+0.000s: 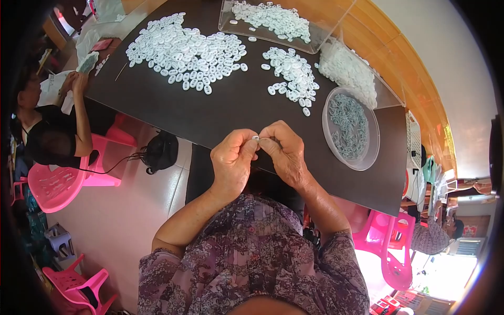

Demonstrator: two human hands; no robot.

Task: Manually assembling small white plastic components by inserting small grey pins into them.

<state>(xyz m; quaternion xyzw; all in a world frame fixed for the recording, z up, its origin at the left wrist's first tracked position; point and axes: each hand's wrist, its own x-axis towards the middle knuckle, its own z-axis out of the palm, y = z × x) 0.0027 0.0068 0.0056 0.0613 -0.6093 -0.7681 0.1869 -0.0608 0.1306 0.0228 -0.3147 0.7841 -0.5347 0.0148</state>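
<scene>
My left hand (231, 164) and my right hand (286, 157) meet at the near edge of the dark table. Between their fingertips is a small white oval piece (255, 137), pinched by the left thumb and forefinger. The right thumb and forefinger close in against it; whether they also hold a second tiny part is hidden. Beyond the hands lies a large heap of white oval pieces with two dark holes each (184, 52). A smaller heap of similar pieces (294, 73) sits to its right. A round clear tub (326, 137) of small grey-green parts stands at the right.
At the back stands a clear box (227, 26) with more white pieces, beside a pile of whitish translucent parts (346, 71). A thin stick (121, 71) lies at the left table edge. Another person (52, 121) sits there, near pink plastic chairs (58, 184). A black bag (160, 151) hangs below.
</scene>
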